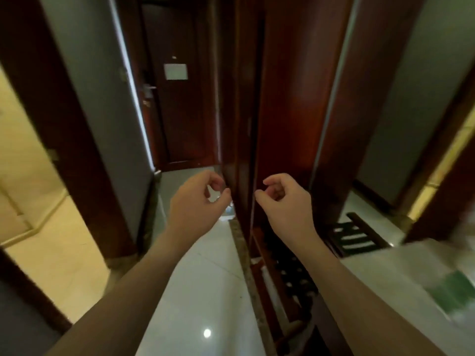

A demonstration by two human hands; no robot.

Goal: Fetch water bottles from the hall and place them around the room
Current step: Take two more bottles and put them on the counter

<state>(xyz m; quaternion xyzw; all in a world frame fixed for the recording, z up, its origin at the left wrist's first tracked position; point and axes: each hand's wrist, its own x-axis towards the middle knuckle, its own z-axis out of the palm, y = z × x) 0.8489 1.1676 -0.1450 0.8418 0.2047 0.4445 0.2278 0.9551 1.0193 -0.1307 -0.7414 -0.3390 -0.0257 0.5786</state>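
Observation:
Both my arms reach forward into a narrow hallway. My left hand [198, 201] is loosely curled with nothing in it, just left of a dark red wooden partition edge [241, 150]. My right hand [285, 201] is curled the same way on the other side of that edge, also holding nothing. Something pale and bluish, perhaps plastic bottles [228, 210], shows on the floor beyond my left hand, mostly hidden and blurred. I cannot tell what it is for sure.
A dark wooden entrance door [177, 104] with a white notice closes the hall's far end. An open doorway to a yellow-tiled room [30, 176] lies left. A slatted wooden rack [357, 235] stands low on the right. White glossy floor tiles [200, 291] run ahead.

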